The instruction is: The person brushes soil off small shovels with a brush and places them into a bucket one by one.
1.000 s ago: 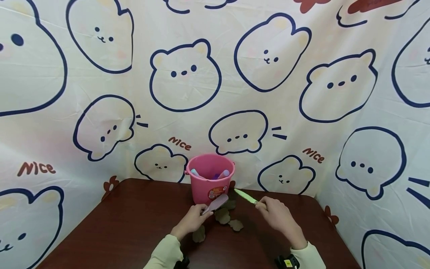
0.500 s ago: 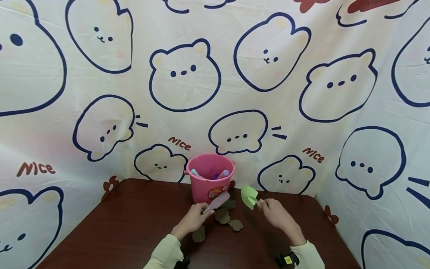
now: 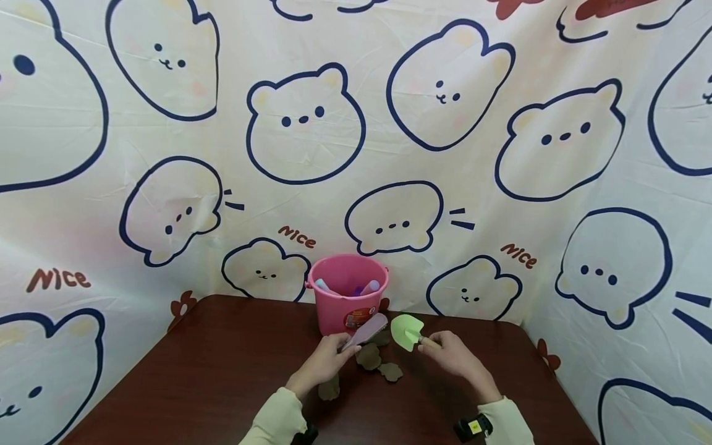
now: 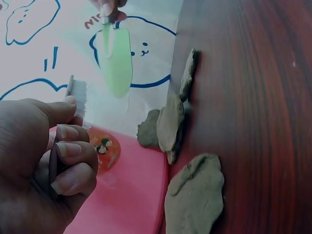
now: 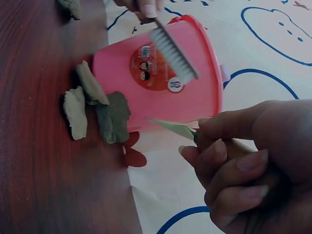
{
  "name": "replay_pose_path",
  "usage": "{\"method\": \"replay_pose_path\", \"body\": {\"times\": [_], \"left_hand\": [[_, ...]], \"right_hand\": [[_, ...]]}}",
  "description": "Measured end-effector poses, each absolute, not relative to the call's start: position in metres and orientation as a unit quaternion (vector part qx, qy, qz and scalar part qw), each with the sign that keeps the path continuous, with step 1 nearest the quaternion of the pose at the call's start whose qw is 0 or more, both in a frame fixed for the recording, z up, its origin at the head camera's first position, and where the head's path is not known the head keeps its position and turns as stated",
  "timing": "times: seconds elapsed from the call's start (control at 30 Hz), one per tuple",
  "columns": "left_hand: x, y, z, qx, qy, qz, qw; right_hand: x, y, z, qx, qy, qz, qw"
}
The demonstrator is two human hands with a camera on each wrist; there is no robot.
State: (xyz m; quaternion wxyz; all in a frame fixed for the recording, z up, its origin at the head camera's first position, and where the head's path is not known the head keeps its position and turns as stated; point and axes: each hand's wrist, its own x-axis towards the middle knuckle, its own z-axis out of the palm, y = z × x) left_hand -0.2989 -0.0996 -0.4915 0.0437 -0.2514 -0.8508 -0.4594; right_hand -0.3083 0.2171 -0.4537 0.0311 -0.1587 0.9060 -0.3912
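My left hand (image 3: 324, 360) grips a small mauve brush (image 3: 367, 330) by its handle. White bristles show on the brush in both wrist views. In my right hand (image 3: 458, 357) is a small trowel (image 3: 407, 330) with a pale green blade and a wooden handle, the fingers curled round that handle. Brush and trowel are held up, apart from each other, in front of a pink bucket (image 3: 347, 281). Below them several flat grey-brown lumps, clay-like or stone-like, lie on the table; one lump (image 4: 195, 195) is partly covered by the left hand in the head view.
The bucket stands at the back of the dark brown table (image 3: 222, 364), with light-coloured handle ends (image 3: 369, 287) poking up inside. Behind the table hangs a white cloth (image 3: 467, 235) printed with cartoon bears. Dark devices are strapped to both wrists.
The right hand has turned the trowel from edge-on to showing its broad blade, then moved it slightly left. The left hand and brush have shifted a little right and up.
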Motion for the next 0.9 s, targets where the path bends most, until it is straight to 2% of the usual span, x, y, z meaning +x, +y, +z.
{"method": "replay_pose_path", "body": {"times": [0.47,0.9], "left_hand": [[-0.287,-0.072,-0.496,-0.267,-0.821,-0.505,0.025],[-0.284,-0.065,-0.502,-0.267,-0.819,-0.507,0.013]], "right_hand": [[-0.309,0.202,-0.469,-0.221,0.900,-0.369,0.067],[-0.308,0.193,-0.475,-0.252,0.887,-0.376,0.095]]}}
